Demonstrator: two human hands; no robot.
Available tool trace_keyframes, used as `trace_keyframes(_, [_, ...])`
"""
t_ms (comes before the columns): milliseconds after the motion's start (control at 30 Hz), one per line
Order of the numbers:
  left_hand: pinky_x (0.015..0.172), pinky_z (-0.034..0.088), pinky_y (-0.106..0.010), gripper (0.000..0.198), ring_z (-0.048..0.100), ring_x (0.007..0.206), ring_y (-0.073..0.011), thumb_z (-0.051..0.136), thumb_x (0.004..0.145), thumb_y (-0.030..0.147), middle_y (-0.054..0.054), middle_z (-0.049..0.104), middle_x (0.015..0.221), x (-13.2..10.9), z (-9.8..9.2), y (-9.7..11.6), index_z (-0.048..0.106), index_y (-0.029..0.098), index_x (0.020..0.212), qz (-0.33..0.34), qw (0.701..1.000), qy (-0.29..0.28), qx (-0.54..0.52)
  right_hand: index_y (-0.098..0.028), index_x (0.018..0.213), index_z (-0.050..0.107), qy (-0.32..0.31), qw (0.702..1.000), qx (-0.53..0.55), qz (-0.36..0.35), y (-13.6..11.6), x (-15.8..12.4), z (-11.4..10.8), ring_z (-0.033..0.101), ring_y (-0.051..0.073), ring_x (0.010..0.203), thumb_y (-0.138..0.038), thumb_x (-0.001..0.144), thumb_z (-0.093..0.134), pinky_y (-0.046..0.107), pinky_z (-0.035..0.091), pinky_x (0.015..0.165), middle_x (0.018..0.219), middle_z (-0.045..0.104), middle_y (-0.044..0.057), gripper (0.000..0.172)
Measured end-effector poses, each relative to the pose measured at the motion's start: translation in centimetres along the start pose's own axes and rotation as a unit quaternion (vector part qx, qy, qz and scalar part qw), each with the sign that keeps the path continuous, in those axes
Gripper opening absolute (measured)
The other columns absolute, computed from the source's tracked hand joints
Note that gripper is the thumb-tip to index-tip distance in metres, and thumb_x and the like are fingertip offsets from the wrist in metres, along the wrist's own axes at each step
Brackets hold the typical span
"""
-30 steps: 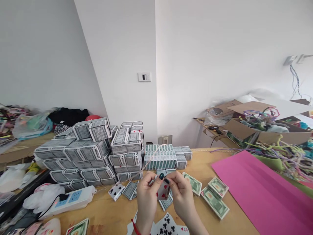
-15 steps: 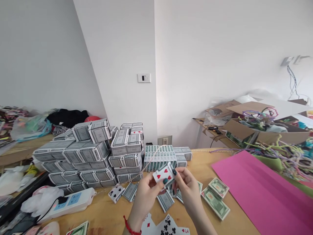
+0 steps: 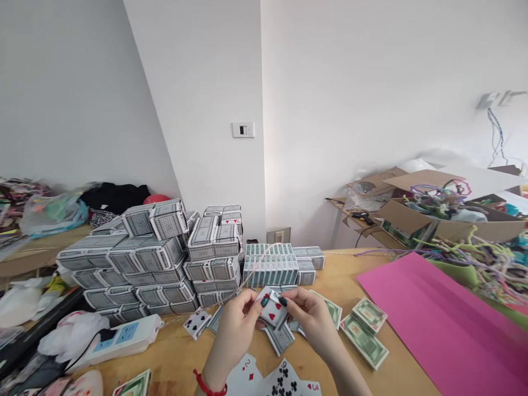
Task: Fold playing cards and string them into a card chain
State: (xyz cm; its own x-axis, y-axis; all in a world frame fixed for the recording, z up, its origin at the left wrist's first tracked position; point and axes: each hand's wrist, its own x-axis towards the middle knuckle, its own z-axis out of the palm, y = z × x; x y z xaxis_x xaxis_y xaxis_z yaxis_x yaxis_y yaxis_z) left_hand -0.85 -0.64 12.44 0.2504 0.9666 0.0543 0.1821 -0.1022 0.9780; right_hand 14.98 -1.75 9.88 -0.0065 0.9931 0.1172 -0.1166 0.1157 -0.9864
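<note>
Between my two hands is a playing card with red hearts (image 3: 272,314), its edges folded. My left hand (image 3: 239,322) pinches it from the left, thumb on its face, a red bracelet at the wrist. From the right, the thumb and fingers of my right hand (image 3: 307,313) close on its upper corner. Just below lies a patterned card back (image 3: 280,339) on the table. Nearer to me are loose cards face up, among them a two of diamonds (image 3: 246,375) and a nine of clubs (image 3: 284,379). A spade card (image 3: 197,323) rests left of my left hand.
Large stacks of blocks folded from cards (image 3: 144,258) rise at the left, beside a green-striped block (image 3: 270,264). A white power strip (image 3: 124,338) lies left. Banknote-patterned bundles (image 3: 365,338) and a pink sheet (image 3: 429,319) are right. Behind them stands a cardboard box (image 3: 466,231).
Both hands have come slightly down and the hearts card has turned and tilted between them. My left hand has shifted a little left; more of the banknote-patterned paper by my right hand shows.
</note>
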Motion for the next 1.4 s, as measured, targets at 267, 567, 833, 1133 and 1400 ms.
trace_keyframes(267, [0.048, 0.035, -0.020, 0.019, 0.044, 0.050, -0.0109, 0.051, 0.075, 0.036, 0.003, 0.052, 0.059, -0.1, 0.5, 0.6, 0.060, 0.018, 0.077, 0.020, 0.998, 0.048, 0.020, -0.017, 0.080, 0.053, -0.074, 0.996, 0.022, 0.035, -0.6, -0.9, 1.1, 0.033, 0.005, 0.035, -0.047, 0.076, 0.052, 0.016, 0.029, 0.035, 0.047, 0.042, -0.008, 0.030])
trace_keyframes(567, [0.056, 0.043, -0.023, 0.030, 0.051, 0.061, -0.0144, 0.050, 0.077, 0.036, -0.004, 0.060, 0.070, -0.5, 1.2, 1.6, 0.063, 0.015, 0.095, 0.008, 0.990, -0.005, -0.139, -0.018, 0.073, 0.047, 0.007, 0.997, 0.081, -0.016, -0.1, -0.8, 0.9, 0.027, 0.003, 0.036, -0.041, 0.080, 0.051, 0.014, 0.024, 0.033, 0.047, 0.036, -0.009, 0.024])
trace_keyframes(833, [0.062, 0.044, -0.024, 0.028, 0.054, 0.067, -0.0160, 0.049, 0.077, 0.029, -0.005, 0.064, 0.079, -0.5, 1.1, 1.6, 0.063, 0.015, 0.097, 0.013, 0.993, -0.014, -0.120, -0.019, 0.080, 0.048, -0.003, 0.993, 0.115, 0.015, -0.7, -0.8, 0.8, 0.032, 0.004, 0.035, -0.041, 0.080, 0.050, 0.013, 0.029, 0.032, 0.049, 0.040, -0.008, 0.022])
trace_keyframes(1133, [0.059, 0.043, -0.022, 0.025, 0.054, 0.075, -0.0169, 0.040, 0.078, 0.028, -0.004, 0.061, 0.089, -0.8, 3.2, 0.9, 0.055, 0.018, 0.096, 0.037, 0.991, 0.100, -0.077, -0.020, 0.080, 0.046, 0.057, 0.987, 0.153, 0.003, -0.2, -0.8, 1.8, 0.029, 0.004, 0.040, -0.036, 0.079, 0.050, 0.013, 0.027, 0.036, 0.051, 0.039, -0.008, 0.017])
trace_keyframes(1400, [0.057, 0.040, -0.020, 0.020, 0.048, 0.065, -0.0131, 0.038, 0.080, 0.024, 0.000, 0.056, 0.081, -0.5, 3.0, 0.1, 0.051, 0.021, 0.095, 0.047, 0.993, 0.043, -0.098, -0.021, 0.083, 0.047, 0.049, 0.980, 0.191, 0.019, 0.5, -0.8, 1.9, 0.031, 0.006, 0.045, -0.033, 0.078, 0.050, 0.016, 0.028, 0.041, 0.055, 0.041, -0.007, 0.013])
